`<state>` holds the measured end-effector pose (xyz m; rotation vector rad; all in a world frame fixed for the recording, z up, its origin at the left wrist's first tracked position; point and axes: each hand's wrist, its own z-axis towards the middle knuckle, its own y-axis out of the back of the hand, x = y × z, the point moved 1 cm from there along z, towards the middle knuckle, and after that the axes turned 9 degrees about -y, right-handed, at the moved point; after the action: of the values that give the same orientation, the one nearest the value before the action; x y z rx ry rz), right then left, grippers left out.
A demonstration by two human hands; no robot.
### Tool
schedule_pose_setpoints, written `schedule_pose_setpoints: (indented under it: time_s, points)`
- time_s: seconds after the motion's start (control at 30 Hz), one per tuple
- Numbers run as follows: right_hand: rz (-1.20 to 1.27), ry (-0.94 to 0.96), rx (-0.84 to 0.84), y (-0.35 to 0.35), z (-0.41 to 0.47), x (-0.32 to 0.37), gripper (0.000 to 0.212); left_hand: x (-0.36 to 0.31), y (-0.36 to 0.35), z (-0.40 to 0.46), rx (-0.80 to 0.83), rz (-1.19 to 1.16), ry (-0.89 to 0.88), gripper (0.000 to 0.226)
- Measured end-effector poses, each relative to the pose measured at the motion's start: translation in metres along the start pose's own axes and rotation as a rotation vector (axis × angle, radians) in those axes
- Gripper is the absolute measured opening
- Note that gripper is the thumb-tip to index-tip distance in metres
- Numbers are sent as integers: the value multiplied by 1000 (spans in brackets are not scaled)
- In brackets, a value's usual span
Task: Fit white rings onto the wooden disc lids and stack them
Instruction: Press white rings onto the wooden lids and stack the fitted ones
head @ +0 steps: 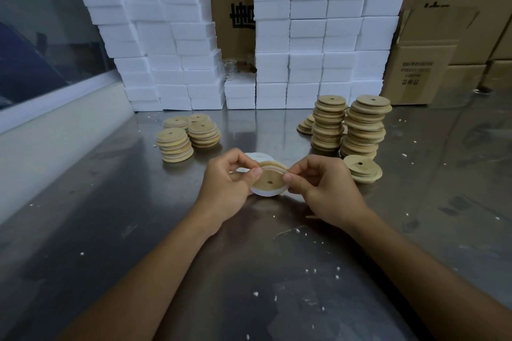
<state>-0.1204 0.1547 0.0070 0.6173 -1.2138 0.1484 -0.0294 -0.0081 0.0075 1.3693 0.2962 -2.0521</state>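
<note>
Both hands hold one wooden disc lid with a centre hole, tilted toward me above the steel table. My left hand pinches its left edge and my right hand pinches its right edge. A white ring hangs around the lid's lower rim and lies over its top edge. More white rings lie on the table just behind my hands. Three short stacks of ringed lids stand at the left. Tall stacks of bare lids stand at the right, with a low pile near my right hand.
The steel table is dotted with white foam crumbs. White foam blocks are piled high along the back. Cardboard boxes stand at the back right. A window ledge runs along the left side.
</note>
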Motion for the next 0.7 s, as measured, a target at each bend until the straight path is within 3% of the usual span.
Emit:
schedule_pose_setpoints:
  time_s: [0.33,0.5,0.7]
  points:
    - [106,-48,51,2,-1,0,10,-1,1,-1,-3,-130,117,33]
    - [204,-125,106,4,-2,0,8,-4,0,-2,6,-163,159,25]
    - [99,-84,56,5,0,1,13,-7,-2,-3,4,-191,194,20]
